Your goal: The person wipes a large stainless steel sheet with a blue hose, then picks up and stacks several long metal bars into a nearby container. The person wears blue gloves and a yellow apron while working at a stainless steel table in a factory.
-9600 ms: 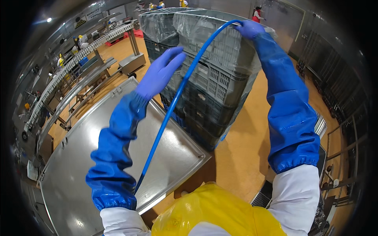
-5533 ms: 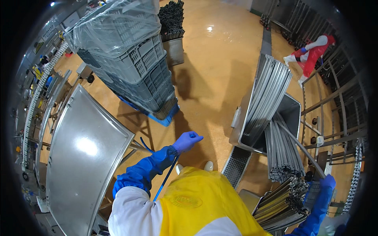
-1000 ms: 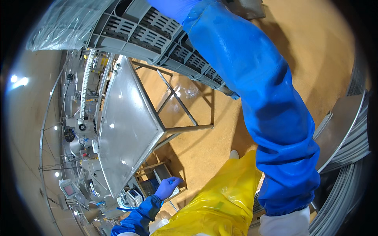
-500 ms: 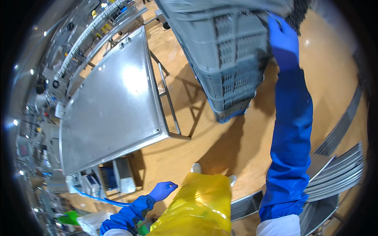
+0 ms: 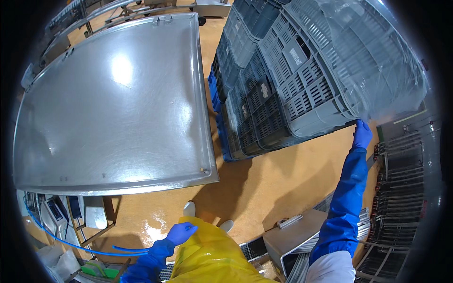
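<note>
A tall stack of grey slatted plastic crates (image 5: pixel 302 80) stands ahead on the right, on a blue base (image 5: pixel 222 137). Clear plastic film (image 5: pixel 377 61) covers its top. My right hand (image 5: pixel 362 134), in a blue glove, reaches out with its fingers closed on the near right corner of the top crate; the fingertips are partly hidden by the rim. My left hand (image 5: pixel 181 233), also gloved, hangs in front of my yellow apron (image 5: pixel 212 254). Its fingers are curled in, and I see nothing in them.
On the left, a large metal table (image 5: pixel 118 118) reaches close to the stack. Metal racks (image 5: pixel 398 188) line the right side. A metal box-shaped unit (image 5: pixel 292 236) and floor grating lie near my right arm. A blue hose (image 5: pixel 94 252) runs at lower left.
My view has turned, and the crate stack now shows larger and further right. My right hand stays at the stack's top, now lower in view. My left hand remains curled near the apron.
</note>
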